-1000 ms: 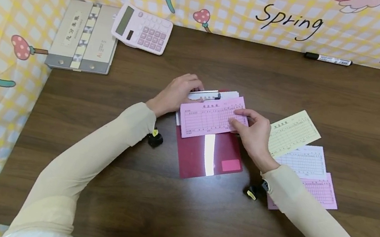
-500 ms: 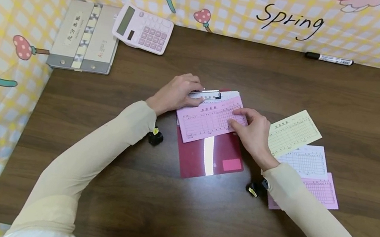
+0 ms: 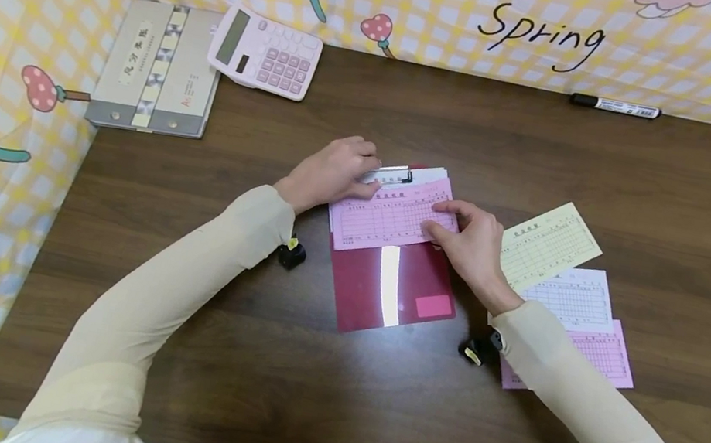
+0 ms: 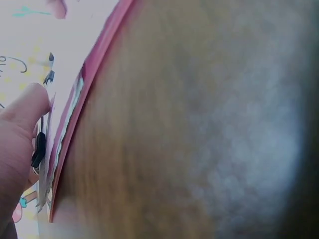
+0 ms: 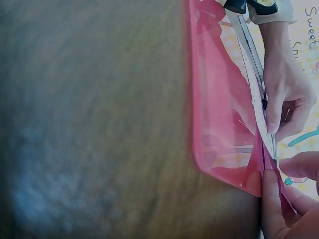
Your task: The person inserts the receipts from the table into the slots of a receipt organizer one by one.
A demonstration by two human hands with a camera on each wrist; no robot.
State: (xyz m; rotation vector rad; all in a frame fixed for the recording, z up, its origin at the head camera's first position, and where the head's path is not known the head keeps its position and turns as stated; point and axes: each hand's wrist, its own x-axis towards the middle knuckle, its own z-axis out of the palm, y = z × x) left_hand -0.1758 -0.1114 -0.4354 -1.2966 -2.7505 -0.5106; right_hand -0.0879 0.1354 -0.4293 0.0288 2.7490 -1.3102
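Observation:
A dark red clipboard point(image 3: 358, 292) with a metal clip point(image 3: 393, 175) lies in the middle of the table in the head view. White paper is held at its top, and a pink printed form point(image 3: 392, 216) lies over it, below the clip. My left hand point(image 3: 335, 175) grips the clip end at the upper left, its thumb along the form's top edge. In the left wrist view the left thumb point(image 4: 30, 107) rests by the clip and layered sheets. My right hand point(image 3: 474, 245) pinches the form's right edge between thumb and fingers, seen also in the right wrist view.
To the right lie a yellow form point(image 3: 552, 246), a white form point(image 3: 571, 298) and a pink form point(image 3: 605, 353), overlapping. A calculator point(image 3: 267, 54) leans on a grey binder point(image 3: 120, 65) at the back left. A black marker point(image 3: 615, 106) lies along the back edge.
The pink form has dipped slightly, then shifted up and left onto the sheets. Its top left part, earlier over the left thumb, now sits below it. Both hands have stayed nearly in place.

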